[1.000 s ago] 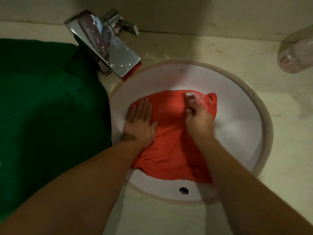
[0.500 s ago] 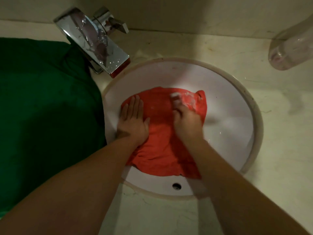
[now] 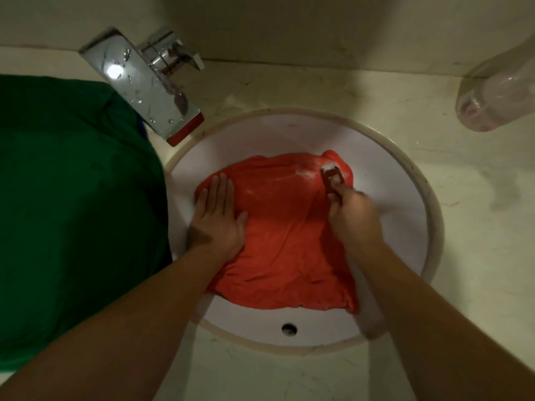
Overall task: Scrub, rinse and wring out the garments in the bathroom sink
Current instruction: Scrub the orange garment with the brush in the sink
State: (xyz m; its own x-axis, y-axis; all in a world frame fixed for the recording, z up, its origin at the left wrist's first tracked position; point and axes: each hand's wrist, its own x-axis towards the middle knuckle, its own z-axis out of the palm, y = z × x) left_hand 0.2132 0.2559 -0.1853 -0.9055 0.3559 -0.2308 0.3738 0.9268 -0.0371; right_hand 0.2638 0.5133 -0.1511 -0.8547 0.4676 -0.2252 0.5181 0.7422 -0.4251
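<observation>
Red garment is spread in the sink, centre frame. It is pinned by the left hand, fingers straight, together. A soapy brush is gripped by the right hand, fingers curled round it. Cloth could be bunched if pinning slackens; suds could be flicked onto the worktop.

the orange-red garment is plain, streaked with white suds near its far edge. the sink is white with a beige rim. the brush is dark brown. the green garment is solid and dark. the tabletop is cream with faint grey veining. the faucet is shiny chrome, and the bottle is clear with a pinkish tint.
</observation>
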